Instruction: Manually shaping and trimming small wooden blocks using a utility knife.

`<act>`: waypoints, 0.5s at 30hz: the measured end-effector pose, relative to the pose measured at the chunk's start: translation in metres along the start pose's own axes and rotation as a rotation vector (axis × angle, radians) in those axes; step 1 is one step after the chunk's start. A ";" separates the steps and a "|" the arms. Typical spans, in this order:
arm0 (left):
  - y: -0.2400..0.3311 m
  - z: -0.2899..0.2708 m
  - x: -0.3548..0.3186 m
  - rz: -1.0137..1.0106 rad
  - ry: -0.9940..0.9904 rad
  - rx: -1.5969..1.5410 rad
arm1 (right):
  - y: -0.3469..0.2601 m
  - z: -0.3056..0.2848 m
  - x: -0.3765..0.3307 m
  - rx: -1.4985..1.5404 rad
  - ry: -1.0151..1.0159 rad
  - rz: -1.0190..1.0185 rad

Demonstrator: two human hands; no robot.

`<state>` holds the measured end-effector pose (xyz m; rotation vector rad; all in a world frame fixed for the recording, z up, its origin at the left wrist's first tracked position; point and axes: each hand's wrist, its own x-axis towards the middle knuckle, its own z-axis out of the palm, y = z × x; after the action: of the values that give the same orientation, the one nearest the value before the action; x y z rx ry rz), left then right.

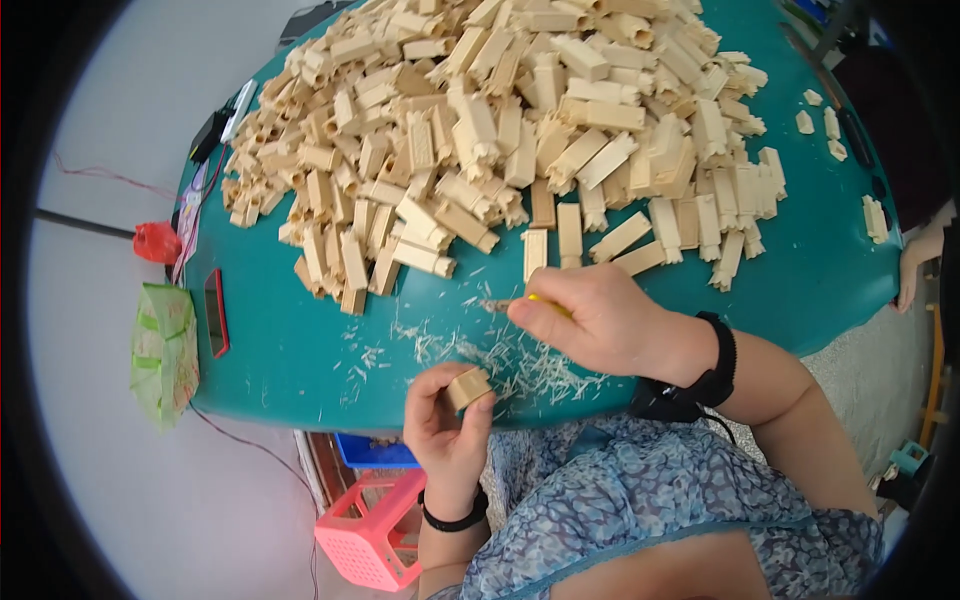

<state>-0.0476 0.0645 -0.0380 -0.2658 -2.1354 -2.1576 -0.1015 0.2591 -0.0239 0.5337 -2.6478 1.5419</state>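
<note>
The left hand [447,420] is closed around a single small wooden block [468,387], pinched between thumb and fingers with one end turned upward, at the near edge of the green bench [290,350]; held that way, the end face is open to view and to the tool. The right hand [600,320] is closed on a thin yellow-handled tool [545,303], its tip resting low on the bench surface just ahead of the block; what kind of tool cannot be made out. Pale wood shavings [500,360] lie scattered on the bench between and beneath the two hands, thickest close to the near edge, which suggests trimming is done at this spot. A large heap of similar wooden blocks [500,130] covers the far half of the bench, within arm's reach, with a few blocks lying singly at its near fringe and a few more stray pieces [830,122] off to the right. A red-edged phone [216,312] lies flat near the left edge, apart from the heap and shavings. A green bag [163,350] hangs at the left side of the bench. A pink plastic basket [370,535] stands on the floor below the near edge, beside the person's knee. Both wrists wear dark bands. Another person's hand [908,285] shows at the far right rim.
</note>
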 end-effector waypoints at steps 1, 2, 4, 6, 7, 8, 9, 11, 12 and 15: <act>-0.002 -0.003 -0.001 -0.027 0.050 0.063 | 0.001 0.000 0.000 -0.010 0.017 -0.002; -0.004 -0.006 -0.001 -0.024 0.071 0.114 | 0.001 0.000 0.000 -0.016 0.031 -0.018; -0.010 -0.011 0.000 -0.002 0.119 0.121 | 0.002 0.000 0.000 -0.027 0.040 -0.032; -0.017 -0.014 0.003 0.080 0.169 0.147 | 0.002 0.000 0.001 -0.030 0.031 -0.014; -0.022 -0.014 0.004 0.063 0.162 0.157 | 0.002 0.000 0.001 -0.022 0.002 0.019; -0.026 -0.014 0.005 0.087 0.222 0.174 | 0.002 0.000 0.002 -0.030 -0.011 0.026; -0.030 -0.014 0.005 0.102 0.281 0.198 | 0.002 0.000 0.002 -0.029 0.000 0.011; -0.034 -0.014 0.005 0.141 0.263 0.222 | 0.002 0.001 0.003 -0.042 -0.031 0.027; -0.036 -0.014 0.004 0.173 0.240 0.250 | 0.002 0.001 0.003 -0.037 -0.031 0.018; -0.036 -0.014 0.003 0.135 0.241 0.279 | 0.002 0.002 0.003 -0.039 -0.036 0.006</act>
<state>-0.0584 0.0513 -0.0728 -0.1152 -2.1726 -1.6981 -0.1047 0.2577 -0.0262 0.5565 -2.7019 1.4930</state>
